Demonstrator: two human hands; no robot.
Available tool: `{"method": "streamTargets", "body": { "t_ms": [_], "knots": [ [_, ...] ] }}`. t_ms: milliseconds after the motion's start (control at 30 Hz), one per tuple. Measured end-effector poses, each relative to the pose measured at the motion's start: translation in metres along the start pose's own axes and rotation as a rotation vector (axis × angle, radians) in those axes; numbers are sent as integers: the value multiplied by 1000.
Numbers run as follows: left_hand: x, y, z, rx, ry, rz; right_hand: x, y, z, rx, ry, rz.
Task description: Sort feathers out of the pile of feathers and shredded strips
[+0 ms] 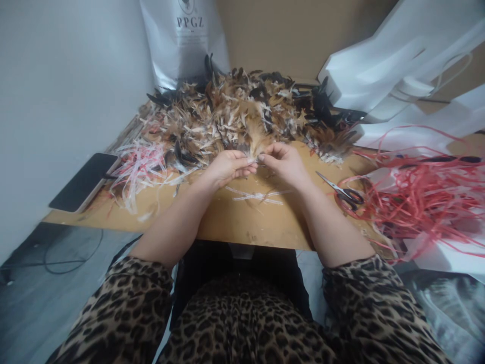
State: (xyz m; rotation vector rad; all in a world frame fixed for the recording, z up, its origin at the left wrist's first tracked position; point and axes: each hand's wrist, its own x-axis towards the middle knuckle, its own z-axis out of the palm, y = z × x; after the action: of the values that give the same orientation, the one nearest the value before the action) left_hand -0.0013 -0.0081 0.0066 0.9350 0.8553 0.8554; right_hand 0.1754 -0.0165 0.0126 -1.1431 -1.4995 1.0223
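Observation:
My left hand (232,167) and my right hand (281,161) meet over the middle of the table, fingertips nearly touching. Between them rises a light brown feather (254,132); its pale lower end is pinched in my left fingers. The right thumb and index finger are closed at that same end, and whether they grip the feather or a bit of tie is too small to tell. Just behind both hands spreads a big heap of brown, white and black feathers (227,114). Thin white strips (259,196) lie on the table below my hands.
Black-handled scissors (346,194) lie right of my right hand, beside a tangle of red strips (428,202). At left are a dark phone (85,182) and a bundle of pink and white strips (138,167). A white bag (185,45) stands behind the heap.

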Motion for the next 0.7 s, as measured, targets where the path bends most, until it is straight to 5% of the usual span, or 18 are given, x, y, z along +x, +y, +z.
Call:
{"method": "streamTargets", "body": {
  "t_ms": [233,467,700],
  "knots": [
    [1,-2,-1,34,-11,-3,0,1,5,47,8,-1],
    [3,4,2,-64,118,99,7,9,4,322,343,156],
    [1,-1,4,51,45,101,-3,-5,17,246,188,150]
  ]
}}
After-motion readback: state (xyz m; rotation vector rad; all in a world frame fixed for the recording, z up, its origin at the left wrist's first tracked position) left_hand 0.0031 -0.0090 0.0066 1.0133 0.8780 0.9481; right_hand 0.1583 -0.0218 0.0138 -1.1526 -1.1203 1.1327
